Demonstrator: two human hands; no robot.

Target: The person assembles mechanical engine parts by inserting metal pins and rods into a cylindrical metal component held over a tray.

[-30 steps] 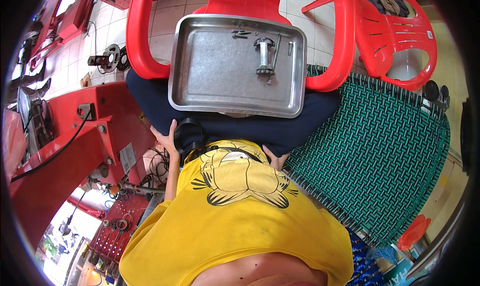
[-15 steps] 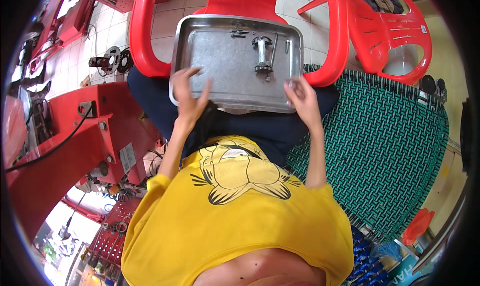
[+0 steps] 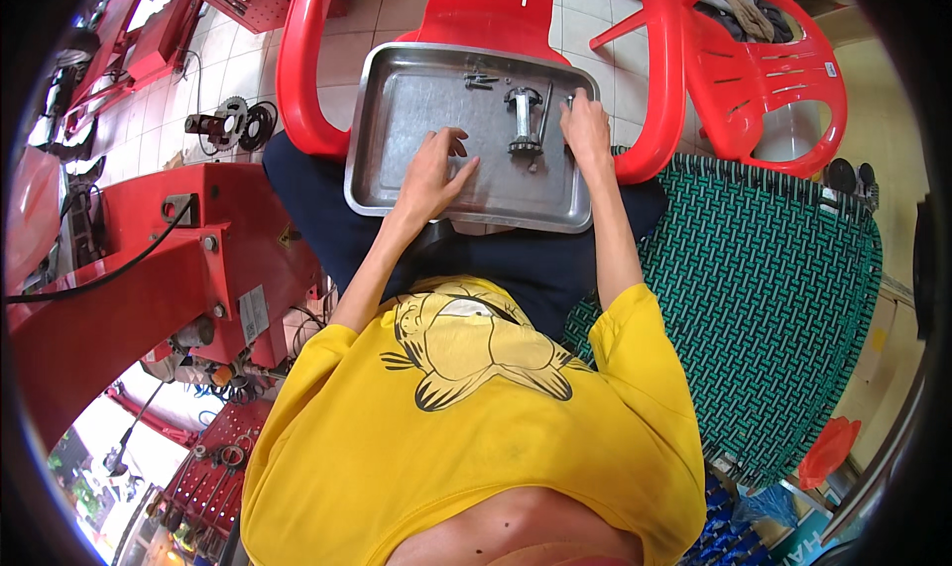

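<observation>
A shallow metal tray [image 3: 397, 201] rests across my lap and on the red chair in front. Over its near left part, my left hand [image 3: 433, 177] is open, thumb apart from the curled fingers, holding nothing. At the tray's right side my right hand [image 3: 587, 130] reaches in, fingertips pinched at a small bolt that they mostly cover. Between the hands lies a spool-shaped metal part [image 3: 524, 122] with dark toothed ends. A long thin rod [image 3: 546, 110] lies just right of it. Several short dark bolts [image 3: 481, 80] lie near the far rim.
A red plastic chair [image 3: 486, 16] stands ahead, its arms flanking the tray. Another red chair [image 3: 764, 70] is at the far right. Beside me on the right is a green woven seat [image 3: 744, 298]. A red machine frame [image 3: 129, 279] fills the left; a sprocket [image 3: 233, 120] lies beyond it.
My left hand has moved right, from the tray's left edge to over its floor. The right hand has gone forward from the near right corner to the bolt. The view has shifted slightly.
</observation>
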